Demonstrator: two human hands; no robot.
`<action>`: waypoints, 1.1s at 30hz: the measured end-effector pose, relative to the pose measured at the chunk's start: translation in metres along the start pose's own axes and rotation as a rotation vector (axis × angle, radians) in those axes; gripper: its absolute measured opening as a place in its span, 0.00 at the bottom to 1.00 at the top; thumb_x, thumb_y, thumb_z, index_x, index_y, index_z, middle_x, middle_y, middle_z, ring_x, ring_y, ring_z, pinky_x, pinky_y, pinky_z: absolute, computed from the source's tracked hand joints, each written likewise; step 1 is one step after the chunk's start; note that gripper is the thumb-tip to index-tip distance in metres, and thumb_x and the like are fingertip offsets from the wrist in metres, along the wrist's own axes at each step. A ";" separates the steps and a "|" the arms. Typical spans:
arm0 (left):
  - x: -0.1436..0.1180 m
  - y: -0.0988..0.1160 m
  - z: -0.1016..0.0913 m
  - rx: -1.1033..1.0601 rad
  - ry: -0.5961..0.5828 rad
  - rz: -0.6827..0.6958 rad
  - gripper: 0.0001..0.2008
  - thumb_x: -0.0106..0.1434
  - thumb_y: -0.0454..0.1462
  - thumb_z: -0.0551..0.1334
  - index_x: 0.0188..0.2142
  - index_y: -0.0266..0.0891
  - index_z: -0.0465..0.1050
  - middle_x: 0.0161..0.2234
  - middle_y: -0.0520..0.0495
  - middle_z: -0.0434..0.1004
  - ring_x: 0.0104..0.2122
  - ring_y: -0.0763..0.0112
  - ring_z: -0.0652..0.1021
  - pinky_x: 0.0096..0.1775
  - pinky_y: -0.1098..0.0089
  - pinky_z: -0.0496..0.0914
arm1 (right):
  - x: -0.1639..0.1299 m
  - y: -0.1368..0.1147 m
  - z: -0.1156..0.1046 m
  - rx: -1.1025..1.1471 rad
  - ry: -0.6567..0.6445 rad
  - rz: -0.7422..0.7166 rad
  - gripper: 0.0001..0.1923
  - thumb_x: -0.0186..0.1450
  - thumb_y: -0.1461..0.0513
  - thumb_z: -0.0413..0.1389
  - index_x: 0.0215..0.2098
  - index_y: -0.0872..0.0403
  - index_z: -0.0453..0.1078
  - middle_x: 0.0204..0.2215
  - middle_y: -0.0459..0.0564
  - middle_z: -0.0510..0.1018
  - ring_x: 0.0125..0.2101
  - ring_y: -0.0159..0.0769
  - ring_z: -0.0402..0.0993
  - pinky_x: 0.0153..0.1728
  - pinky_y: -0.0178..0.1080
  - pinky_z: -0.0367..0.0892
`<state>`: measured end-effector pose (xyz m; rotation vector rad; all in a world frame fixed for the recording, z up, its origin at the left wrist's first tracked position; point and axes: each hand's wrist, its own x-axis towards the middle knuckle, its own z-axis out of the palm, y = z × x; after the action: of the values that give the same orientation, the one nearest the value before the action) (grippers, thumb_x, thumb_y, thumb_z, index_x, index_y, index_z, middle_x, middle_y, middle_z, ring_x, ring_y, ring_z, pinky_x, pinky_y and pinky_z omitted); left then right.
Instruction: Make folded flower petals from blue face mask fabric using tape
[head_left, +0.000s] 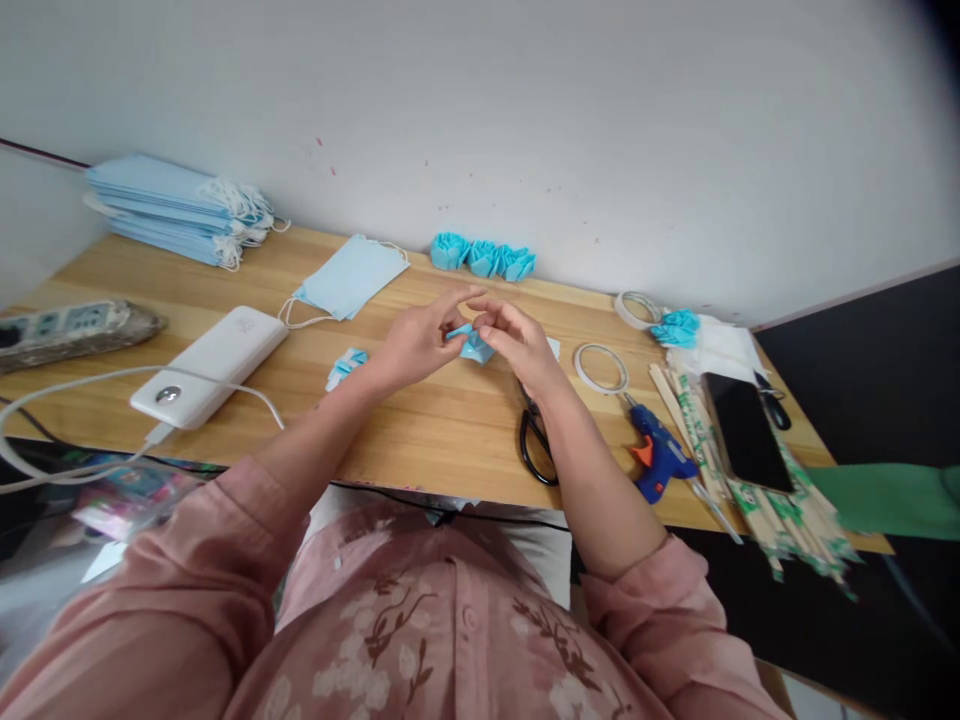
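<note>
Between both hands, over the middle of the wooden table (420,430), is a small folded piece of light blue mask fabric (476,346). My left hand (420,338) pinches it from the left, thumb and fingers bent round its edge. From the right, my right hand (517,340) grips the same piece with thumb and fingertips. A folded blue-and-white piece (346,368) lies beside my left wrist. Under my right forearm, black-handled scissors (536,445) are partly hidden. Several blue fabric flowers (484,258) stand in a row behind my hands, against the wall.
At left are stacked face masks (180,210), a single mask (351,277), a white power bank (210,367) with a cable, and a power strip (75,330). At right lie tape rolls (601,368), a blue glue gun (658,455), wrapped chopsticks (780,520) and a phone (746,430).
</note>
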<state>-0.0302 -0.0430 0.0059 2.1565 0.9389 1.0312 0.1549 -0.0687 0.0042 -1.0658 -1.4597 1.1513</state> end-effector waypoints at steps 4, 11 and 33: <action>0.001 0.000 -0.001 0.020 0.005 0.008 0.31 0.58 0.31 0.60 0.62 0.42 0.63 0.31 0.53 0.77 0.30 0.73 0.75 0.38 0.72 0.67 | 0.000 0.001 -0.005 -0.009 -0.022 -0.002 0.18 0.61 0.55 0.60 0.50 0.48 0.72 0.39 0.46 0.80 0.42 0.37 0.76 0.44 0.40 0.70; 0.001 0.002 -0.001 -0.171 -0.013 -0.023 0.31 0.60 0.36 0.62 0.63 0.41 0.62 0.32 0.52 0.77 0.32 0.72 0.75 0.40 0.71 0.68 | 0.001 0.004 -0.001 -0.008 -0.011 0.042 0.21 0.57 0.57 0.63 0.49 0.49 0.73 0.33 0.44 0.79 0.33 0.33 0.74 0.37 0.38 0.70; 0.003 -0.009 0.014 -0.483 0.031 -0.291 0.14 0.57 0.47 0.66 0.28 0.36 0.74 0.27 0.50 0.77 0.28 0.73 0.75 0.35 0.70 0.70 | 0.003 0.005 0.004 0.104 0.225 0.035 0.18 0.57 0.57 0.59 0.46 0.47 0.71 0.30 0.42 0.73 0.31 0.32 0.69 0.36 0.37 0.67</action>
<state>-0.0206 -0.0378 -0.0065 1.5623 0.8775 1.0225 0.1508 -0.0653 -0.0006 -1.1131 -1.1985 1.0818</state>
